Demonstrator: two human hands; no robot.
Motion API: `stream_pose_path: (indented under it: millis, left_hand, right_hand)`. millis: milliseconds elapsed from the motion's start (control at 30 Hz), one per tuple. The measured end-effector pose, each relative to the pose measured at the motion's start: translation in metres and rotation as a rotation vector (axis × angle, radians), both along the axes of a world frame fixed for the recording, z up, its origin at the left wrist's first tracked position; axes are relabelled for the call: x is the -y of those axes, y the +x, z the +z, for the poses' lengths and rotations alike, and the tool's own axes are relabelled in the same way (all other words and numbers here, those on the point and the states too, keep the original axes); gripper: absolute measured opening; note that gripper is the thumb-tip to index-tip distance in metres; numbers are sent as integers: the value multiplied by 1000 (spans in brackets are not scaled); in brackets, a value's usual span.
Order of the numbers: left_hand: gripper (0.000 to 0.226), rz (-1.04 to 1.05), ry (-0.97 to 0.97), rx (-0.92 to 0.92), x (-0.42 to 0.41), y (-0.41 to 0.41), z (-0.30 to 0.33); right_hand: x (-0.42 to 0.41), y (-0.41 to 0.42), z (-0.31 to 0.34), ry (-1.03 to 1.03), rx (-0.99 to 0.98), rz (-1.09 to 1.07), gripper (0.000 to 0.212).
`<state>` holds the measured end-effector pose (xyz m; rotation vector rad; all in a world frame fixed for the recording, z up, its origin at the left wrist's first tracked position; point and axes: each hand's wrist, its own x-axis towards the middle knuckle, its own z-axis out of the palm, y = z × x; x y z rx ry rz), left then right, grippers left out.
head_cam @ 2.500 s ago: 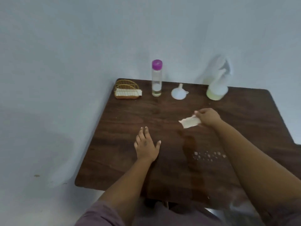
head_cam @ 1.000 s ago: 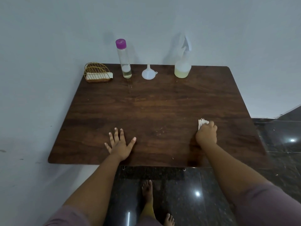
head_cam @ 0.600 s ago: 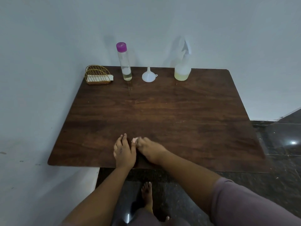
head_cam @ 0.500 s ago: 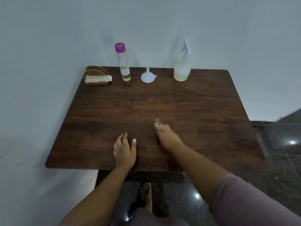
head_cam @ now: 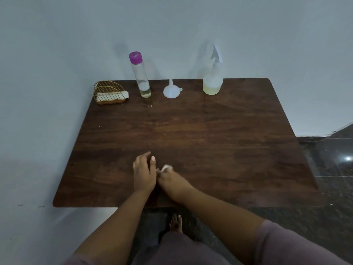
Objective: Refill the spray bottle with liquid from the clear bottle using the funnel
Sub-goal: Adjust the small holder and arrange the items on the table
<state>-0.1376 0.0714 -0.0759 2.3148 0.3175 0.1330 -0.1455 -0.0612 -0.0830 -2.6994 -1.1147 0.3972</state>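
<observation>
Funnel (head_cam: 171,91) at table's (head_cam: 210,131) far edge, well beyond both hands (head_cam: 144,173)

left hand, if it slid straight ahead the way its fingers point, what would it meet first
Mostly bare dark wooden table. The left hand points toward the far edge, so probably the clear bottle with the purple cap first, though depth is uncertain.

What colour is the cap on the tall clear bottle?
Purple cap, clearest in the head view.

On the table (head_cam: 210,140): 1 clear bottle (head_cam: 141,77), 1 funnel (head_cam: 170,90), 1 spray bottle (head_cam: 213,79), 1 wire holder (head_cam: 109,92), 2 hands.
</observation>
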Motion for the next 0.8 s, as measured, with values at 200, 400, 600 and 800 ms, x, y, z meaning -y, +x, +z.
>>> stream_pose_path:
  millis: [200, 400, 600, 800]
  left_hand:
    - [33, 107, -3, -19, -20, -15, 0]
    - [34, 86, -32, -17, -2, -39, 1]
    - [33, 121, -134, 22, 19, -79, -2]
    - [37, 208, -128, 81, 13, -119, -7]
  right_hand:
    - [23, 11, -12, -65, 78, 136, 46]
    - [134, 29, 9, -53, 48, -835, 41]
    - [64, -29, 11, -81, 2, -549, 50]
    - [-8, -66, 12, -27, -37, 156, 46]
